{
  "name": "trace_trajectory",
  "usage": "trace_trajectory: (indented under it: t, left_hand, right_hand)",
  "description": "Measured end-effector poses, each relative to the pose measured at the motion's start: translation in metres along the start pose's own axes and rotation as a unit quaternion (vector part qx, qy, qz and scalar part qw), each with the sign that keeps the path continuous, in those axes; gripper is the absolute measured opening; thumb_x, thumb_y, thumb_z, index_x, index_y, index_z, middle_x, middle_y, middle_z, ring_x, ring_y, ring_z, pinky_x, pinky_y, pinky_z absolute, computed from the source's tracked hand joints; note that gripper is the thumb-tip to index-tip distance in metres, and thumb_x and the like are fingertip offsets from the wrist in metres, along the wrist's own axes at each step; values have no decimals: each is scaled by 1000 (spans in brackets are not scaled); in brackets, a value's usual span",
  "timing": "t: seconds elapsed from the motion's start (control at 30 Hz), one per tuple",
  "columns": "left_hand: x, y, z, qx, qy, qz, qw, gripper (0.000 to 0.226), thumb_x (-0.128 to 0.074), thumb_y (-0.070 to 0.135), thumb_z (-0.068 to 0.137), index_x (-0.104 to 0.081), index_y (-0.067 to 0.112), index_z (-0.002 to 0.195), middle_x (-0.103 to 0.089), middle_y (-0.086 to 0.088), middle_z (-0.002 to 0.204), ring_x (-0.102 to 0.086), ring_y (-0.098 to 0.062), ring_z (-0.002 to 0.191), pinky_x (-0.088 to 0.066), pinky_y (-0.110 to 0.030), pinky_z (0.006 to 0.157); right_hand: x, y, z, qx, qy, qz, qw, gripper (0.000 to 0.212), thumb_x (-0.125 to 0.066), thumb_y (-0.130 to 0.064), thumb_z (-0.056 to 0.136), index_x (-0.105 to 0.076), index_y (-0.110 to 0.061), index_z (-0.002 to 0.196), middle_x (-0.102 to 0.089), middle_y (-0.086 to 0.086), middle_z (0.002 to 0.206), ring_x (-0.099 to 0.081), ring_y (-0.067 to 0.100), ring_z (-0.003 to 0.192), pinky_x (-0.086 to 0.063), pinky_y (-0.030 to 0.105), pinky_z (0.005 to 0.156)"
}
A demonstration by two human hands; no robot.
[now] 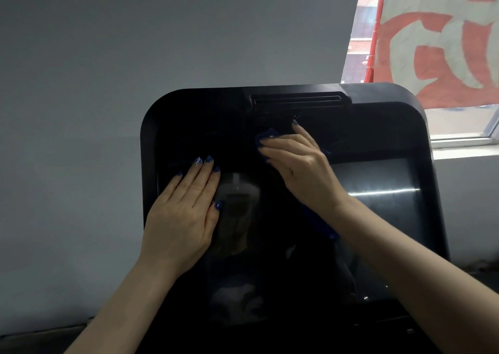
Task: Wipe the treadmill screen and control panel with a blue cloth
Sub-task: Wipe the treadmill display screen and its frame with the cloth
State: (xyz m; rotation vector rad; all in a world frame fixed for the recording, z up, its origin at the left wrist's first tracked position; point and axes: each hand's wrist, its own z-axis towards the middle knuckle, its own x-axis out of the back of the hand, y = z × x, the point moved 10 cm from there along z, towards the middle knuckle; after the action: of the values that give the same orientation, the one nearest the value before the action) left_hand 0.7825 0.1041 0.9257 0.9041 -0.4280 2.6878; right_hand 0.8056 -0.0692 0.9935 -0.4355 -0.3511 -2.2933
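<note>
Head view: left hand (186, 213) flat on screen (270, 218), fingers (197, 175) straight, close together. Right hand (299, 164) presses cloth (266, 135) against screen's upper middle, fingers extended. Vent (297, 100) above screen.

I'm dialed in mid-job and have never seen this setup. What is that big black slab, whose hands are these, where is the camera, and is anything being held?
There is one picture, taken by a camera worn on the person's head, looking forward and down at their own bare hands. The black slab is the treadmill console, with its glossy dark screen facing the wearer. The left hand lies flat on the screen with straight fingers and holds nothing. The right hand presses a blue cloth against the upper middle of the console, just below a vent slot. Behind are a grey wall and a window with a red and white banner.
</note>
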Motion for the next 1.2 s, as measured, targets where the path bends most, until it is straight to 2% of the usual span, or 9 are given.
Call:
trace_trajectory:
  t: [0.13,0.27,0.37,0.47,0.6,0.8,0.97,1.07,1.2]
  left_hand:
    - [0,1,1,-1,-11,-4,1000,52,-40,28,102,-42,5,149,-36,-11,158,-33,-23,148,-34,-46,117]
    - [5,7,7,-5,-21,-43,999,55,-36,31,103,-37,7,152,-31,-9,161,-24,-21,152,-22,-46,122]
    - [3,23,21,-15,-34,-61,997,56,-33,34,104,-34,8,153,-27,-8,163,-18,-19,153,-17,-44,124]
    - [-6,33,29,-13,-56,-69,996,58,-31,37,105,-31,9,155,-24,-7,164,-15,-18,154,-16,-42,124]
    - [-16,33,28,-3,-73,-80,994,59,-30,39,104,-34,8,154,-25,-6,164,-16,-17,153,-14,-40,124]
    - [-18,34,27,3,-75,-82,994,60,-32,39,103,-31,9,155,-22,-5,164,-14,-16,154,-14,-41,124]
    - [-19,33,27,-2,-81,-83,993,61,-32,39,103,-29,9,155,-21,-5,165,-14,-15,154,-13,-40,125]
    - [-19,33,27,-1,-81,-83,993,61,-33,39,103,-28,9,156,-21,-5,165,-13,-15,154,-12,-40,125]
    - [-17,34,28,1,-83,-86,993,61,-32,41,103,-31,9,155,-22,-5,165,-14,-15,154,-11,-38,125]
  right_hand:
    - [11,3,-14,19,-33,-42,998,22,-58,-13,96,-74,-10,111,-70,2,121,-65,18,114,-28,48,118]
    - [7,2,-14,4,-40,-47,998,26,-57,-10,95,-70,-6,117,-68,7,123,-64,22,115,-30,45,118]
    - [5,4,-15,-5,-34,-41,999,23,-58,-11,95,-71,-5,113,-67,9,123,-64,24,113,-33,46,116]
    - [8,5,-20,7,-26,-32,999,21,-61,-12,95,-74,-9,111,-68,6,123,-63,19,116,-30,47,118]
    - [27,21,-30,12,-14,-42,999,19,-60,-15,96,-77,-11,104,-72,2,116,-67,17,111,-25,46,120]
    - [21,23,-19,-28,16,-33,999,20,-61,-9,90,-76,-5,103,-73,8,112,-68,23,108,-30,49,117]
    - [39,42,-32,-16,1,-33,999,18,-62,-14,93,-78,-8,100,-73,5,111,-68,19,106,-26,44,120]
    - [42,49,-32,-51,21,-48,997,20,-61,-14,92,-77,-7,100,-74,7,109,-69,23,103,-31,44,118]
    - [40,46,-34,-51,3,-33,998,22,-59,-14,95,-77,-3,102,-71,12,112,-66,28,103,-37,35,113]
